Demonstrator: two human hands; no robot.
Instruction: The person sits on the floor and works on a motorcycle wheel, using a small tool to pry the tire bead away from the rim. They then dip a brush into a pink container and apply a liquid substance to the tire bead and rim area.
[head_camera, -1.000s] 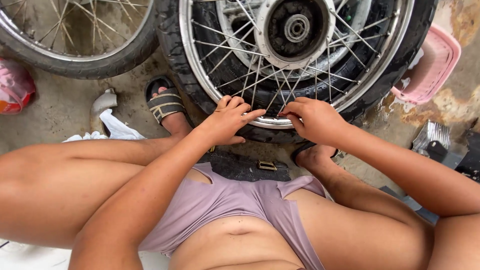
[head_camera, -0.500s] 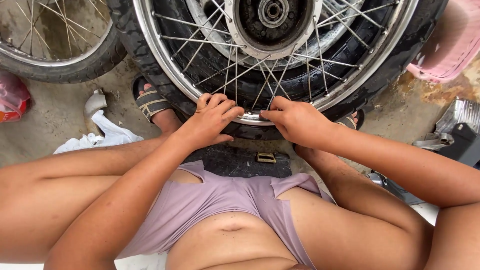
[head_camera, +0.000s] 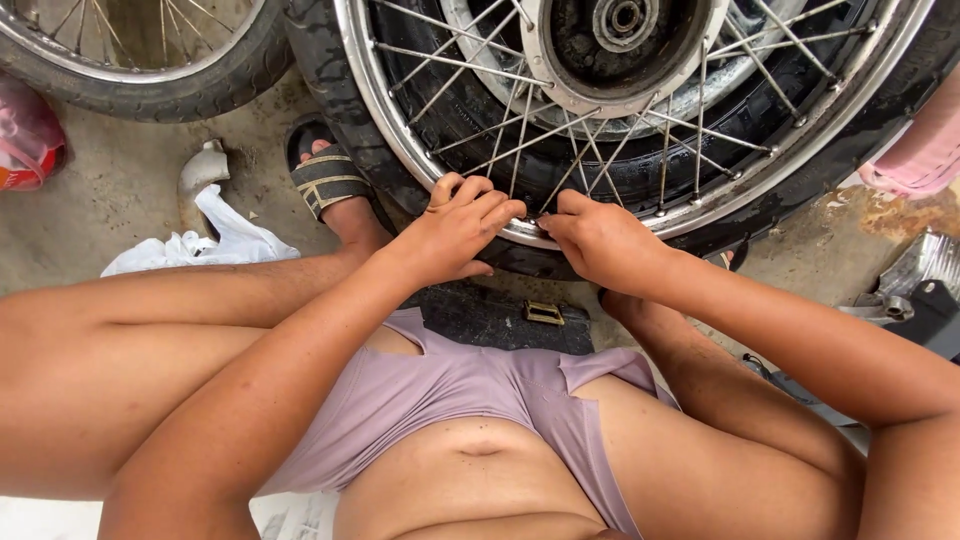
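Both hands (head_camera: 530, 235) pinching wheel rim (head_camera: 690, 215)

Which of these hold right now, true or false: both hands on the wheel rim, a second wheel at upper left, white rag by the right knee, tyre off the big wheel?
1. Both the left hand and right hand rest on the chrome rim. True.
2. A second wheel lies at upper left. True.
3. The white rag lies by the right knee. False: it lies on the left, near the sandalled foot.
4. The big wheel has no tyre. False: a black tyre surrounds the rim.
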